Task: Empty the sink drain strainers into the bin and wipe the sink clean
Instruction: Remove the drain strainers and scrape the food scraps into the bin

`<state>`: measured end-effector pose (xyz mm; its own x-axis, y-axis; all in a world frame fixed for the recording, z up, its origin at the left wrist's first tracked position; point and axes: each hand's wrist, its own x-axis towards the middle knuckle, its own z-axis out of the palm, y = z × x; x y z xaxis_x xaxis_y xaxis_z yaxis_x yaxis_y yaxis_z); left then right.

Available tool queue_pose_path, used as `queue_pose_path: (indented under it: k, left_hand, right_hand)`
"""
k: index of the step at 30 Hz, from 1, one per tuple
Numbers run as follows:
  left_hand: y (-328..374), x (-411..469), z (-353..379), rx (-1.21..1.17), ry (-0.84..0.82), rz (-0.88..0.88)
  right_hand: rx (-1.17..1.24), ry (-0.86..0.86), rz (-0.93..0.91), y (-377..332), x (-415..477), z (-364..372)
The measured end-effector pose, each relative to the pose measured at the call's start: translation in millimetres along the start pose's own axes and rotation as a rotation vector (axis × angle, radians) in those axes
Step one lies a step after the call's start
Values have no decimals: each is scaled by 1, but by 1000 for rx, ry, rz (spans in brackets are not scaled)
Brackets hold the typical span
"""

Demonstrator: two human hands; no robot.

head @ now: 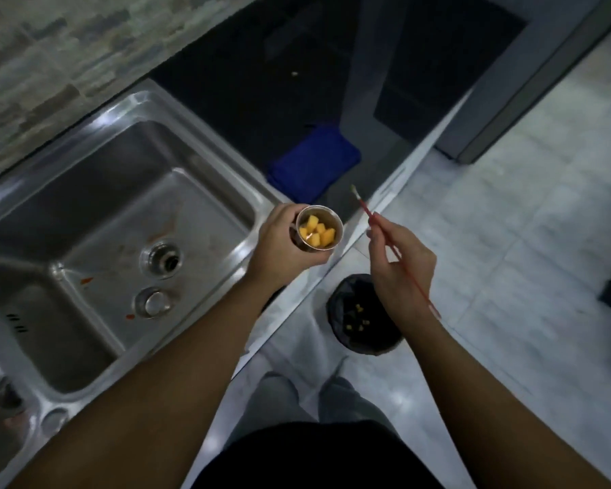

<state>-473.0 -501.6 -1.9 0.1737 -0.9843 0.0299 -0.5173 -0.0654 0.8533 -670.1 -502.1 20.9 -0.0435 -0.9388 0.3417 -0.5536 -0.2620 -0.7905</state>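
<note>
My left hand [279,241] grips a round metal drain strainer [335,220] with yellow food chunks [319,231] inside, held upright over the counter's front edge. My right hand [401,266] pinches a thin red paintbrush [367,210], its bristle tip pointing up toward the counter. On the floor just below the right hand stands a black-lined bin [339,305] with a few yellow bits in it. The steel sink [120,213] has an open drain hole [161,264], orange-red smears on its bottom, and a round metal fitting [153,302] near the front.
A folded blue cloth [314,162] lies on the dark counter [254,82] right of the sink. A grey appliance [508,82] stands at the counter's end. A second basin's drain [4,400] shows at lower left. My legs stand on a pale tiled floor [508,241].
</note>
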Motion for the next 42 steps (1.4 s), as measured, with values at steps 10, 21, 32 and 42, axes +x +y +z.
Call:
queue_pose_path:
  k: [10,21,32,42]
  left_hand:
    - [14,2,158,91,-302,0]
    - [-52,3,266,262,-522,36]
    - [-139,-8,330,369,-671,-46]
    - [-173,-17,358,337,-718,-121]
  right_hand:
    - [17,-99,141,104,-41,-98]
    - [18,-385,323,224,-66,-81]
    - [43,-325,461,315,-111,-33]
    - [44,-423,463,345,-137,7]
